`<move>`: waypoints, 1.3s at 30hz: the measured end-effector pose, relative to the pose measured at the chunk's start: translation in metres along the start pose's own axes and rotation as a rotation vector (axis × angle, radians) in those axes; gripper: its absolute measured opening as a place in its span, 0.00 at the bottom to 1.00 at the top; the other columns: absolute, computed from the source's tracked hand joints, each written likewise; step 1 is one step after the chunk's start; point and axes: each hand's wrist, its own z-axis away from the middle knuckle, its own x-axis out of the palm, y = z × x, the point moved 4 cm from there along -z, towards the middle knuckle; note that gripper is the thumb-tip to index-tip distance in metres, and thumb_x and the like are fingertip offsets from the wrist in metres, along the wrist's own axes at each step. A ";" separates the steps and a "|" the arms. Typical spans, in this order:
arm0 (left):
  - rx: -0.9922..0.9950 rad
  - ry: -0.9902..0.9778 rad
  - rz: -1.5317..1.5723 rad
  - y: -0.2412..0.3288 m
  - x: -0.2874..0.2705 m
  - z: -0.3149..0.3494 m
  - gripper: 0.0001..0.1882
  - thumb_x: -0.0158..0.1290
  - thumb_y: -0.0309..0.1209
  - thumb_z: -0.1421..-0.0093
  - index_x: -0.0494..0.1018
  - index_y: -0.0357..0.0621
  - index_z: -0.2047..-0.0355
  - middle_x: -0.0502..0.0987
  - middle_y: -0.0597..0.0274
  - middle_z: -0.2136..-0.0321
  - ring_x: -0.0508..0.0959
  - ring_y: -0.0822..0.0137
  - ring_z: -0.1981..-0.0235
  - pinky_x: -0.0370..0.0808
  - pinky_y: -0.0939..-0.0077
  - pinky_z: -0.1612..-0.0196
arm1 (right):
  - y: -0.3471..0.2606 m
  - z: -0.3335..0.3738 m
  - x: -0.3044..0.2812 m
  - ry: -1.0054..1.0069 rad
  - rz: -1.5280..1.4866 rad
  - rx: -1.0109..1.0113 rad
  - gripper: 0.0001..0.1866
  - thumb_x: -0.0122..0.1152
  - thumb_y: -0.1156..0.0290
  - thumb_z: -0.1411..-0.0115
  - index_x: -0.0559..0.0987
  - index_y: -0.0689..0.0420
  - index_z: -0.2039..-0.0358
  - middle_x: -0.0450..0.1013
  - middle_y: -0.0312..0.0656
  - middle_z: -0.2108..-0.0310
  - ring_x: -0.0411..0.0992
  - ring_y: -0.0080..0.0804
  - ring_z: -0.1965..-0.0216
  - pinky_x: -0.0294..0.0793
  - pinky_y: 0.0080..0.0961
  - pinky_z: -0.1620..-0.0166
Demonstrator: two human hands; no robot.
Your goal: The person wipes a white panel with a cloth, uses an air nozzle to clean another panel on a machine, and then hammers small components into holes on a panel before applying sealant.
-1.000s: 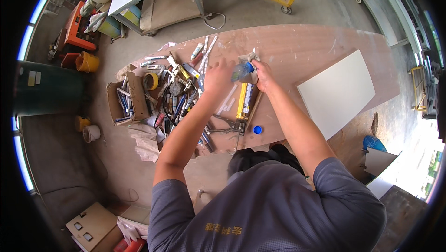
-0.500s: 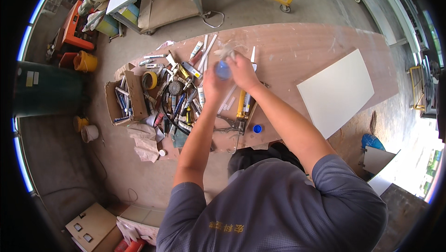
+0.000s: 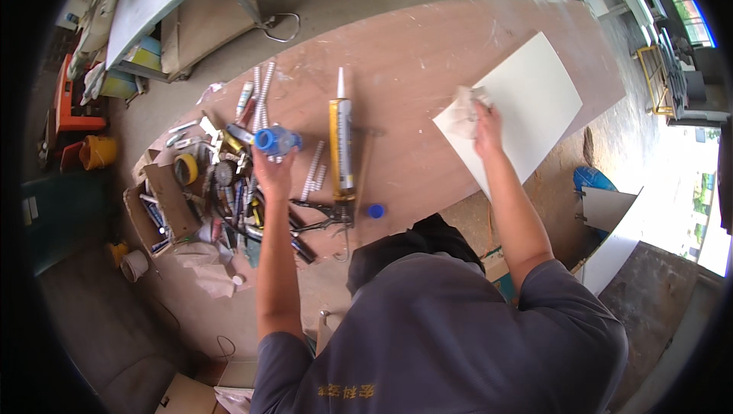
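My left hand [image 3: 273, 177] is closed around a clear plastic bottle [image 3: 285, 141] with a blue open-looking mouth, held above the tools on the left of the table. Over to the right, my right hand [image 3: 488, 130] grips a crumpled pale cloth [image 3: 463, 113] and presses it on the left part of a white panel [image 3: 534, 101]. Between my hands lies a caulking gun [image 3: 341, 147] with a yellow-and-white cartridge, its nozzle pointing away from me. A small round blue cap [image 3: 376, 211] sits near the table's front edge, beside the gun's handle.
The brown wooden table [image 3: 427, 55] holds a heap of tubes, pens and tools, with a yellow tape roll [image 3: 185, 169]. A cardboard box [image 3: 172, 204] of tubes stands at its left end. White perforated strips [image 3: 263, 97] lie beyond the bottle. A metal-framed table [image 3: 164, 1] stands farther back.
My hands were together over the middle with the bottle and cloth. They have parted: the left moved left with the bottle, the right carried the cloth onto the panel. The view has shifted right.
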 end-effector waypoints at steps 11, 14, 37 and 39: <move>-0.136 -0.600 -0.293 0.129 0.183 0.162 0.18 0.60 0.17 0.44 0.77 0.39 0.51 0.80 0.51 0.56 0.81 0.49 0.54 0.78 0.58 0.49 | 0.018 0.005 0.011 -0.826 1.460 -0.664 0.47 0.62 0.49 0.33 0.59 0.74 0.28 0.51 0.64 0.23 0.47 0.58 0.22 0.46 0.49 0.22; -0.085 -0.809 -0.214 0.155 0.255 0.171 0.21 0.61 0.19 0.45 0.77 0.40 0.49 0.80 0.50 0.51 0.79 0.44 0.48 0.77 0.54 0.43 | -0.014 -0.070 0.014 -0.348 1.529 -0.765 0.46 0.59 0.47 0.31 0.59 0.74 0.28 0.50 0.63 0.23 0.46 0.57 0.21 0.44 0.47 0.21; 0.240 -1.181 -0.708 0.157 0.371 0.191 0.42 0.60 0.33 0.41 0.60 0.35 0.27 0.50 0.42 0.22 0.49 0.45 0.21 0.51 0.43 0.23 | -0.052 -0.192 -0.034 -0.415 1.648 -0.506 0.52 0.61 0.48 0.31 0.49 0.73 0.24 0.42 0.62 0.20 0.39 0.54 0.19 0.38 0.45 0.19; 0.231 -1.235 -0.692 0.167 0.387 0.208 0.42 0.61 0.32 0.41 0.61 0.35 0.28 0.49 0.44 0.22 0.49 0.46 0.21 0.50 0.42 0.23 | -0.093 -0.312 -0.135 0.015 1.687 -0.561 0.48 0.45 0.42 0.25 0.48 0.73 0.24 0.42 0.60 0.20 0.38 0.54 0.19 0.37 0.45 0.19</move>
